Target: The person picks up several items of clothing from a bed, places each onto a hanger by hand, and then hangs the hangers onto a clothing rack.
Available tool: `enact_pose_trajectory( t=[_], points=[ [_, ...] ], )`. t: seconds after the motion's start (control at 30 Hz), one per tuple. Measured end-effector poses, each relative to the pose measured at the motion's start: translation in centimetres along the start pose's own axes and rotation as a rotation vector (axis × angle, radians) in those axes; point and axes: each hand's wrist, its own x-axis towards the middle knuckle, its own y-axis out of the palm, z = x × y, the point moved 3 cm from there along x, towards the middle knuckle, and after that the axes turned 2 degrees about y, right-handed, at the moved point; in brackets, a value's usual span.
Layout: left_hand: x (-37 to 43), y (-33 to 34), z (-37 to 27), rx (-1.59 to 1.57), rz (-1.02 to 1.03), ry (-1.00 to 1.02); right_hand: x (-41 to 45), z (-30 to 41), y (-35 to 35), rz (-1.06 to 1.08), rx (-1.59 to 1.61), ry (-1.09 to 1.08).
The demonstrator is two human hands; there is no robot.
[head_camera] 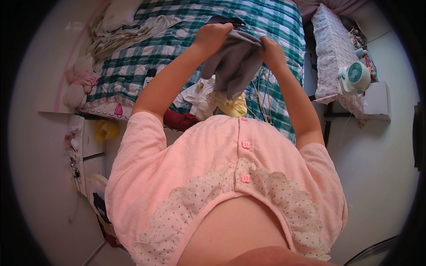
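Between my hands a grey cloth garment point(233, 63) hangs down in loose folds above the bed. My left hand point(213, 36) grips its upper left edge, and my right hand point(272, 53) pinches its upper right edge. A black item point(229, 20) lies on the bed just beyond my left hand; its kind is unclear. Below the garment, partly covered by it, are white clothing point(201, 96) and a yellow cloth point(234, 107). Several blue and tan clothes hangers point(261, 94) lie to their right. Dark red cloth point(179, 120) rests at the bed's near edge.
A green-and-white plaid quilt point(126, 63) covers the bed. A rumpled patterned cloth point(133, 38) and a pillow point(119, 15) lie at left. At right, a small fan point(355, 77) stands by a floral-covered surface point(327, 53). A white cabinet point(93, 138) stands at left.
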Motion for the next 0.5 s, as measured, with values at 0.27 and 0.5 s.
enact_pose_trajectory(
  t=[0.27, 0.5],
  points=[
    [-0.5, -0.2, 2.7, 0.091, -0.11, -0.111, 0.9, -1.9, -4.2, -0.391, 0.002, -0.016],
    [0.3, 0.3, 4.6, -0.484, -0.125, -0.271, 0.7, -4.5, -7.1, -0.469, 0.059, -0.097]
  ],
)
